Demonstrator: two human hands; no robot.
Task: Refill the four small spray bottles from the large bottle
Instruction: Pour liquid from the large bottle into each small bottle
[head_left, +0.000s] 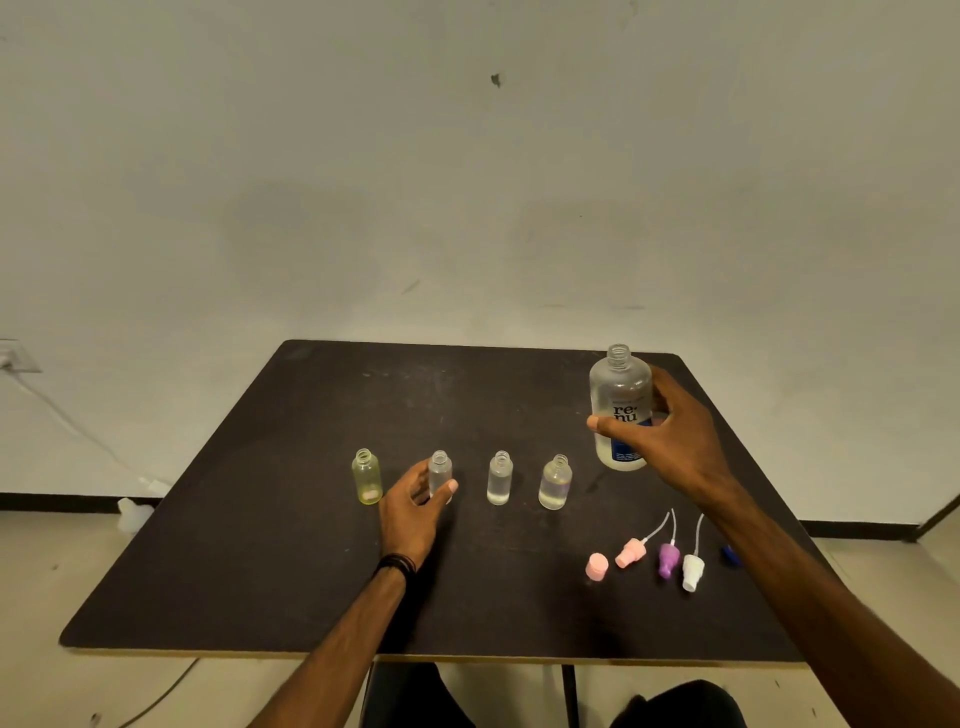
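Several small open bottles stand in a row on the dark table (260, 545): a yellowish bottle (367, 477) at the left, then a clear bottle (439, 470), a third bottle (500, 478) and a fourth bottle (555, 482), the last two holding clear liquid. My left hand (415, 512) is wrapped around the second bottle's lower part. My right hand (670, 441) grips the large uncapped bottle (621, 400) with a blue label, upright at the right, its base at or just above the table.
Loose spray tops lie at the front right: a pink cap (597, 566), a pink sprayer (631, 552), a purple sprayer (668, 558) and a white sprayer (692, 570). A blue cap (730, 554) peeks out beside my right forearm. The wall is close behind the table.
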